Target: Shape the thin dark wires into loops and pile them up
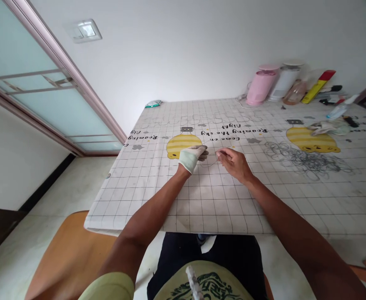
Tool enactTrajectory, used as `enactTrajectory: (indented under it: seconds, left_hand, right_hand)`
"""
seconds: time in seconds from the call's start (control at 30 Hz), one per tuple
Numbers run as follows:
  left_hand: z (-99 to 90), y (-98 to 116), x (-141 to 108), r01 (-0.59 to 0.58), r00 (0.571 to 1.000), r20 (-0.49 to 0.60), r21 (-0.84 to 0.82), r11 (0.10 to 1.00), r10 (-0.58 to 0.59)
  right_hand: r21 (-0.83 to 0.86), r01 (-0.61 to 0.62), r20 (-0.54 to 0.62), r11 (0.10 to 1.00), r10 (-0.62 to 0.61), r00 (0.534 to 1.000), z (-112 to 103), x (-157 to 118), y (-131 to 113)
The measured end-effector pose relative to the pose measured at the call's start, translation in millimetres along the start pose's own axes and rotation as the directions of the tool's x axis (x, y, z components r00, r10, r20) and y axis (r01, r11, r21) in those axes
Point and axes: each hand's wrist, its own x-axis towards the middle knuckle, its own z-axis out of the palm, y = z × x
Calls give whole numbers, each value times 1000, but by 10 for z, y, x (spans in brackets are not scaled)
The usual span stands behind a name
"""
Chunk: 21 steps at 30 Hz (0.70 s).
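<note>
A pale glove covers my left hand [193, 157], which is closed over the printed cloth, its fingertips pinching a thin wire [212, 163]. The wire loops between my two hands just above the tablecloth [145, 183]. My bare right hand [232, 162] is a short way to the right, thumb and fingers pressed together on the same thin wire. A loose tangle of dark wire rings [310, 160] lies on the cloth to the right of my right hand.
Along the wall stand a pink cylinder [262, 86], a white cylinder [285, 81], a bottle [295, 92] and a yellow-red box [318, 86]. A glove [332, 126] and a clear bottle [342, 107] lie at right. A small packet [153, 104] is at the back left corner.
</note>
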Motion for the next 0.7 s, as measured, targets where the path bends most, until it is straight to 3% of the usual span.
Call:
enactTrajectory:
  seconds: [0.1, 0.23, 0.53, 0.7]
  left_hand:
    - [-32, 0, 27, -8, 1000, -15, 9, 1000, 8]
    - [-36, -8, 14, -20, 1000, -15, 5, 1000, 20]
    - [-56, 30, 4, -47, 999, -11, 37, 998, 47]
    - [-111, 38, 39, -76, 996, 40, 66, 995, 74]
  right_hand:
    - [172, -129, 49, 976, 123, 991, -27, 22, 11]
    - [277, -186, 164, 943, 144, 976, 3, 23, -14]
    - [147, -164, 131, 975, 146, 981, 97, -31, -34]
    - [171, -167, 145, 971, 142, 979, 80, -36, -57]
